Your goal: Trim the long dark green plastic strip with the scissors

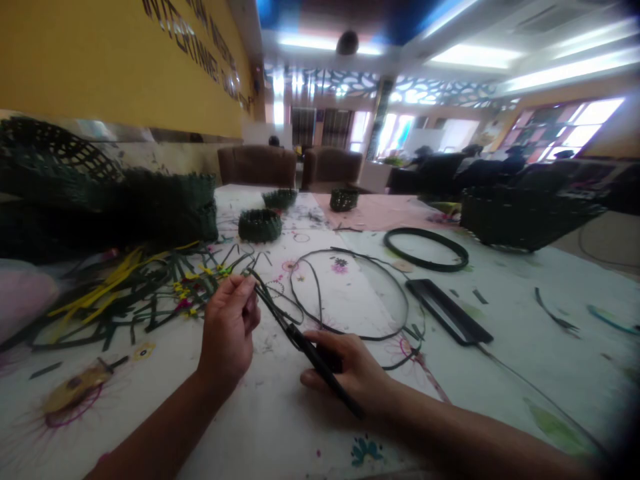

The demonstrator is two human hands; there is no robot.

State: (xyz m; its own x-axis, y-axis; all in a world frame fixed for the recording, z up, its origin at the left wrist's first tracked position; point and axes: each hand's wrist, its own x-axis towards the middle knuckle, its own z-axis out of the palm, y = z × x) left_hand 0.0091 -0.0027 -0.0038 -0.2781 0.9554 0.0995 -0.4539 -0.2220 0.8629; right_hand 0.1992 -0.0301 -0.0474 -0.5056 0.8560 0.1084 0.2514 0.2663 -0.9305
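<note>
My left hand (pixel 230 327) pinches the end of some dark green strips (pixel 270 300) above the middle of the table. Around a long black tool (pixel 325 373), the fingers of my right hand (pixel 350 373) are wrapped; its far end touches the strips. The exact kind of tool is too blurred to tell. Beyond both hands a thin dark strip (pixel 407 300) lies in wide loops on the flowered cloth.
Cut green and yellow strips (pixel 125 280) are heaped at the left, by large dark woven baskets (pixel 170 207). Small baskets (pixel 260 227) stand behind. A dark ring (pixel 425 250), a black frame (pixel 450 313) with a cord and a large basket (pixel 525 217) are at the right.
</note>
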